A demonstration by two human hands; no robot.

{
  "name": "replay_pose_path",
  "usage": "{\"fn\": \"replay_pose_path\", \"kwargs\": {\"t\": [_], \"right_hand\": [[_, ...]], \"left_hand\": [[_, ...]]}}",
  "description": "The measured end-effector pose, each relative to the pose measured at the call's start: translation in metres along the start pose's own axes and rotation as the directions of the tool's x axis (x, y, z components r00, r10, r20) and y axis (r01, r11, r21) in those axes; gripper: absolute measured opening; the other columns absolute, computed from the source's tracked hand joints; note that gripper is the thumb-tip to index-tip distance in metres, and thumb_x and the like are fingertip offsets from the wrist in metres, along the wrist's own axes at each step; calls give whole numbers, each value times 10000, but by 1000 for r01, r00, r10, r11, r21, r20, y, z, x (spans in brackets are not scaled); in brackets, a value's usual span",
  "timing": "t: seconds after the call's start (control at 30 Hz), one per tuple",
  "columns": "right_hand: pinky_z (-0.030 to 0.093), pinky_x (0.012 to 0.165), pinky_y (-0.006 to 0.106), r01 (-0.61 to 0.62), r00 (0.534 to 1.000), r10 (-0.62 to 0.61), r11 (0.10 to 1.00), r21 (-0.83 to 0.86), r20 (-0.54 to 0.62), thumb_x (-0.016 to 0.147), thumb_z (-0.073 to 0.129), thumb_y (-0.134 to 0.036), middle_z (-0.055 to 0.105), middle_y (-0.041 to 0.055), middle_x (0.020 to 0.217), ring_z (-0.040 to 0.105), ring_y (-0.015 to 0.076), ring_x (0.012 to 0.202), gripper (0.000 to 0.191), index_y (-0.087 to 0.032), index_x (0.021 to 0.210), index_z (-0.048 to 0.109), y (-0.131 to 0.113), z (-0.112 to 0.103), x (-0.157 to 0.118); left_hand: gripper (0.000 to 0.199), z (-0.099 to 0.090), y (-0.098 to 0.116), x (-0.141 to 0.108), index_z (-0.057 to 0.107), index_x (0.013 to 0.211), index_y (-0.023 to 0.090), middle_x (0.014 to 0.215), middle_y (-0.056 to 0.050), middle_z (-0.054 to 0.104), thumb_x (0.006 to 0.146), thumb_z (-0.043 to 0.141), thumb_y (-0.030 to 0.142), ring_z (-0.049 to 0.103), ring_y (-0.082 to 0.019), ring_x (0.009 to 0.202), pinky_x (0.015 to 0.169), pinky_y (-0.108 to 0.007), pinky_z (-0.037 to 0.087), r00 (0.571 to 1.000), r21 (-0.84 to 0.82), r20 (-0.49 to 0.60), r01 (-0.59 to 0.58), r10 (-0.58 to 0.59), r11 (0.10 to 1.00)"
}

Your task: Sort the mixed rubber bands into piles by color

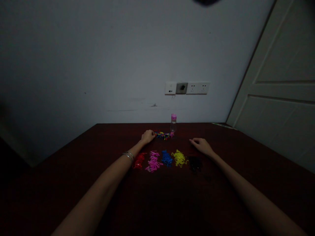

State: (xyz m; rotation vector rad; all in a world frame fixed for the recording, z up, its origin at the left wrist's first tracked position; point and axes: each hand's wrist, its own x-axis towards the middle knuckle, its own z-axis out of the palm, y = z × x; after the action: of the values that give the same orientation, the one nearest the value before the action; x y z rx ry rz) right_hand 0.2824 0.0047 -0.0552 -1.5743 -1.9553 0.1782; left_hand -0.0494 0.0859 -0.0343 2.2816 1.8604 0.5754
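At the left end of a mixed pile of small coloured rubber bands (pixel 162 135), my left hand (pixel 148 136) has its fingers drawn together. A spot of red shows at its fingertips, too small to make out fully. My right hand (pixel 201 144) lies on the table beyond the black bands (pixel 195 163), fingers loosely extended and apart, holding nothing visible. Sorted heaps form a row nearer me: red bands (pixel 139 160) beside my left forearm, then pink bands (pixel 154 161), blue bands (pixel 166 158) and yellow bands (pixel 179 158).
A clear bottle with a pink cap (pixel 173 122) stands upright behind the mixed pile. The dark red table (pixel 157 200) meets a pale wall (pixel 123 65) with sockets (pixel 197 88). A white panelled door (pixel 278 88) rises at the right. The light is dim.
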Motion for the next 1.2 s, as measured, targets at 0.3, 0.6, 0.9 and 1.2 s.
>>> {"fn": "replay_pose_path", "kwargs": {"t": [0.3, 0.6, 0.9, 1.2], "right_hand": [[341, 539, 226, -7, 1000, 7, 1000, 22, -5, 801, 365, -521, 591, 22, 594, 528, 146, 572, 456, -170, 599, 576, 2, -1, 2], [347, 545, 234, -29, 1000, 29, 998, 48, 10, 790, 373, -527, 601, 23, 587, 541, 157, 582, 468, -170, 602, 609, 2, 0, 3], [370, 582, 236, -25, 999, 23, 998, 63, 35, 793, 378, -514, 624, 26, 615, 572, 167, 624, 455, -167, 615, 613, 0, -2, 2], [367, 554, 243, -39, 999, 38, 998, 58, 4, 780, 383, -517, 630, 29, 614, 558, 167, 592, 449, -173, 631, 630, 2, 0, 2]], "left_hand": [[134, -36, -24, -12, 675, 711, 142, 696, -27, 634, 625, 574, 164, 557, -128, 656, 581, -198, 383, 976, -144, 153, -131, 153, 981], [158, -95, -48, -63, 669, 681, 125, 510, 21, 560, 557, 580, 162, 457, -81, 480, 464, -179, 312, 764, -353, 581, -72, 279, 933], [192, -87, -55, -58, 669, 710, 125, 548, 4, 577, 587, 599, 256, 474, -82, 497, 472, -176, 323, 749, -357, 603, -54, 274, 932], [283, -55, -79, -8, 627, 570, 121, 427, 6, 494, 670, 537, 369, 428, -95, 428, 450, -208, 295, 980, -499, -56, 141, -194, 855]]}}
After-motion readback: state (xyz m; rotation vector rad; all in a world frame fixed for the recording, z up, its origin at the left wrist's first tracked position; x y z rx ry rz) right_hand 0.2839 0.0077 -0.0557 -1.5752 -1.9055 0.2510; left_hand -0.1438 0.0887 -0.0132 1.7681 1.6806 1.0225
